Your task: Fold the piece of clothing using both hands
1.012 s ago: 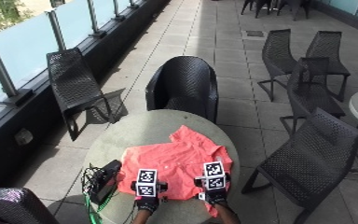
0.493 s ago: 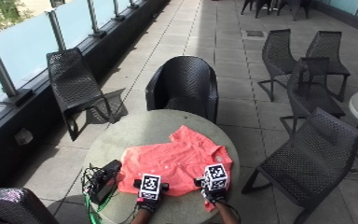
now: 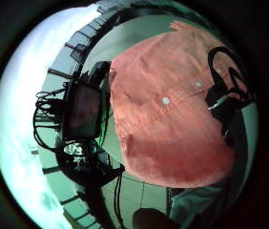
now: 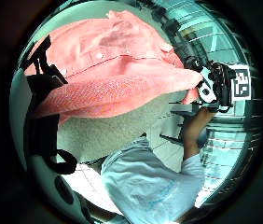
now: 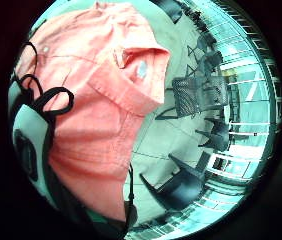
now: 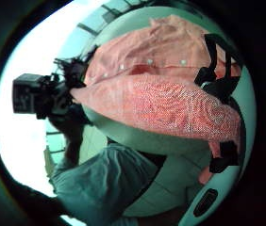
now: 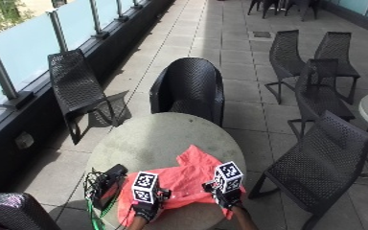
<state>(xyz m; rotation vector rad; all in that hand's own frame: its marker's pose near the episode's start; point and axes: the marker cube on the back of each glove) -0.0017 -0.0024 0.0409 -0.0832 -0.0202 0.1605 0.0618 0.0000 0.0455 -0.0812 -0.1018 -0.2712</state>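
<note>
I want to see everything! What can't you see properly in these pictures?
- Outside view: both hands, left hand and right hand, have their grip on the shirt hidden by the gloves' backs.
- Outside view: the shirt's near hem is behind the hands.
- Outside view: the black device is too small to identify.

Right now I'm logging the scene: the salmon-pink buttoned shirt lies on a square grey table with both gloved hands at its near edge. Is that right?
Not quite: the grey table is round, not square, as the outside view shows. The salmon-pink buttoned shirt does lie on it, with the left hand and right hand at its near edge.
</note>
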